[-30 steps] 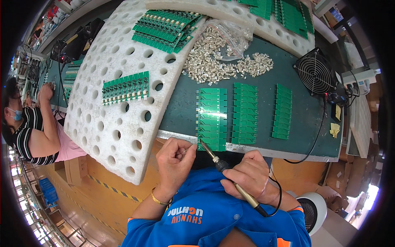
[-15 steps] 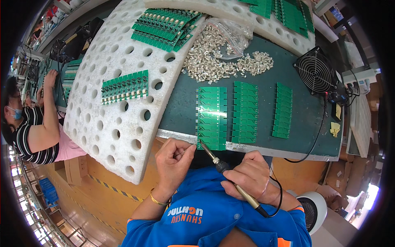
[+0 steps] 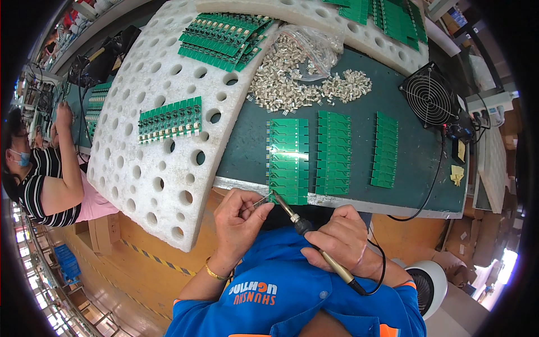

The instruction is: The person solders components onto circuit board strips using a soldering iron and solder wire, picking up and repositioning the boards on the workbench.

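My right hand [image 3: 341,238] is closed round the handle of a soldering iron [image 3: 304,227]. The iron's tip rests at the near left edge of a green circuit board panel [image 3: 289,163], which lies lengthwise on the table. Pinched in my left hand [image 3: 238,218] is a thin solder wire [image 3: 261,200], reaching that same corner close to the iron's tip. Small white connectors with pins line the panel's left edge. Two more green panels, the middle one [image 3: 333,151] and the right one [image 3: 384,149], lie to the right.
A pile of white connectors [image 3: 281,78] and a plastic bag [image 3: 317,53] lie beyond the panels. White foam [image 3: 126,146] at left carries a populated board [image 3: 170,119] and a board stack [image 3: 222,39]. A black fan [image 3: 429,98] stands right. A co-worker [image 3: 50,180] sits left.
My left hand has shifted slightly right, bringing the solder wire up to the iron's tip. The iron stays nearly in place. The co-worker's raised hand has moved a little.
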The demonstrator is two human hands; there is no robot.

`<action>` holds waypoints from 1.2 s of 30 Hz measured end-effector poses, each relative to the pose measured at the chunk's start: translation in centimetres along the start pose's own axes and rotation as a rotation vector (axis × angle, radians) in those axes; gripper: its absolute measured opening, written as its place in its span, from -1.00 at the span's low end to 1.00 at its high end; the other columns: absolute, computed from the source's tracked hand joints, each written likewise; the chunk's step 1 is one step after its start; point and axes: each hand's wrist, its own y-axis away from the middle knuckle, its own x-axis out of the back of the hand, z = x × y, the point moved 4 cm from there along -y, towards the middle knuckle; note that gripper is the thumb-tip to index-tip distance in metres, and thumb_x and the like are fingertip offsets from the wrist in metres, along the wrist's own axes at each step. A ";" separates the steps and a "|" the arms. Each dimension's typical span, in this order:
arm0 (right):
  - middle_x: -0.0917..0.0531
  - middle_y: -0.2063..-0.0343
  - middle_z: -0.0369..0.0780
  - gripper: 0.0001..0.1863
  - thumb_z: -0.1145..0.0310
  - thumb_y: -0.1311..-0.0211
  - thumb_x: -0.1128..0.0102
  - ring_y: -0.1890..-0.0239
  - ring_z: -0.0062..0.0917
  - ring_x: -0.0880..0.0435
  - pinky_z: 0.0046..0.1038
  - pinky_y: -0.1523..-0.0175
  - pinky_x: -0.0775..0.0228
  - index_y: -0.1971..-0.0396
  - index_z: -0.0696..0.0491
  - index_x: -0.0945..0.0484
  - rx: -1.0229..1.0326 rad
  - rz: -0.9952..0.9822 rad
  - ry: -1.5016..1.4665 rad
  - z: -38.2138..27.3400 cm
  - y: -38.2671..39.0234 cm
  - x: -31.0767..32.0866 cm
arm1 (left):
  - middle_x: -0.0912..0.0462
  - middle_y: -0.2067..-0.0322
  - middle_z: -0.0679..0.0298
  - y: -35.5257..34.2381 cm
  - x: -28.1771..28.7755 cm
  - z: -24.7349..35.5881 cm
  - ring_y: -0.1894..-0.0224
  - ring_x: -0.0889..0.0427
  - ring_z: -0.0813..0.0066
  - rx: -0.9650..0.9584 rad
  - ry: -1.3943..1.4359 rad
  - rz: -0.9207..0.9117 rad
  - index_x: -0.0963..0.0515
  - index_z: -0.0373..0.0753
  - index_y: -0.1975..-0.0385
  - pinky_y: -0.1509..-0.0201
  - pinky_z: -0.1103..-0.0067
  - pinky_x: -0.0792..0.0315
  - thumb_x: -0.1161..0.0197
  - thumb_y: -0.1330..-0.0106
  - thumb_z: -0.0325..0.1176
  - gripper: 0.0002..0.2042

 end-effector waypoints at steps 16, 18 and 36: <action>-0.54 0.63 -0.34 -0.64 0.35 0.08 -0.54 0.63 -0.56 -0.51 -0.44 0.32 -0.30 0.27 0.06 -0.60 0.001 0.001 0.007 0.2 -0.4 0.1 | -0.37 0.54 0.54 -0.2 -1.0 -0.4 0.51 -0.22 0.82 -0.047 -0.048 0.055 -0.54 -0.26 0.44 0.50 0.77 -0.11 -0.50 -0.15 -0.45 -0.80; -0.54 0.63 -0.34 -0.65 0.35 0.08 -0.54 0.63 -0.55 -0.51 -0.44 0.32 -0.30 0.27 0.06 -0.60 -0.002 0.008 0.008 0.2 -0.4 0.1 | -0.38 0.52 0.53 -0.2 -1.0 -0.2 0.49 -0.23 0.82 -0.068 -0.055 0.026 -0.53 -0.28 0.41 0.48 0.78 -0.11 -0.46 -0.19 -0.46 -0.81; -0.56 0.63 -0.33 -0.64 0.32 0.05 -0.53 0.63 -0.53 -0.52 -0.45 0.31 -0.30 0.25 0.06 -0.59 -0.029 0.031 0.018 0.3 -0.4 -0.1 | -0.51 0.42 0.27 -0.8 0.2 1.5 0.46 -0.51 0.61 -0.206 -0.161 0.040 -0.55 -0.34 0.38 0.40 0.69 -0.42 -0.33 -0.27 -0.54 -0.92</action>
